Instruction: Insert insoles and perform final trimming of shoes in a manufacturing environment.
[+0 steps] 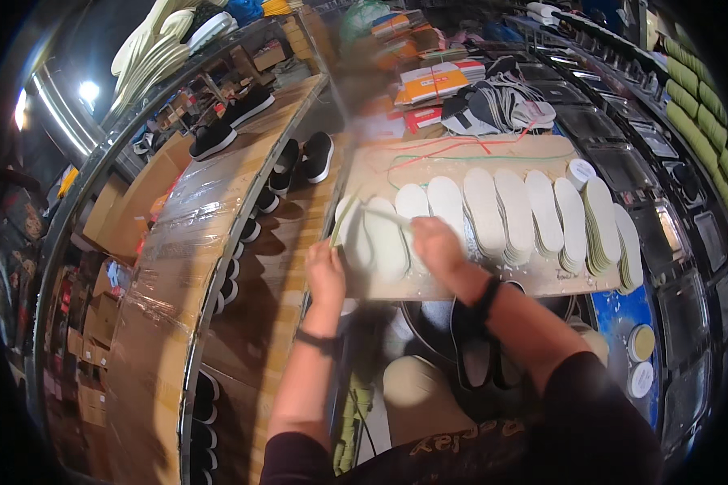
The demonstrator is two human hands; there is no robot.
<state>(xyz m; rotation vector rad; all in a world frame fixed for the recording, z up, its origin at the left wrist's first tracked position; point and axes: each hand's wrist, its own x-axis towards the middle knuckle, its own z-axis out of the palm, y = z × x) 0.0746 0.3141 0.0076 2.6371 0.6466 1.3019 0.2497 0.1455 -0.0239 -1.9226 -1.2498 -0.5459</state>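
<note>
My left hand [325, 275] is closed on a pale insole [345, 222], tilted nearly edge-on at the left end of the work board [501, 149]. Over the row's left part, my right hand [442, 255] is closed, its fingertips around a thin pale thing that points up and left. Motion blurs that thing, so its kind cannot be told. Beneath and between the hands lies a white insole [387, 246], partly in shadow. Further right, stacks of white insoles [484, 212] with greenish edges stand side by side across the board.
A round white-lidded container [580, 172] stands behind the right stacks. Bundled shoe uppers [493, 105] and orange packets [431, 83] lie beyond the board. Shelves with black shoes [318, 156] run along the left. Dark trays [623, 166] line the right. Two small tubs [641, 343] sit at lower right.
</note>
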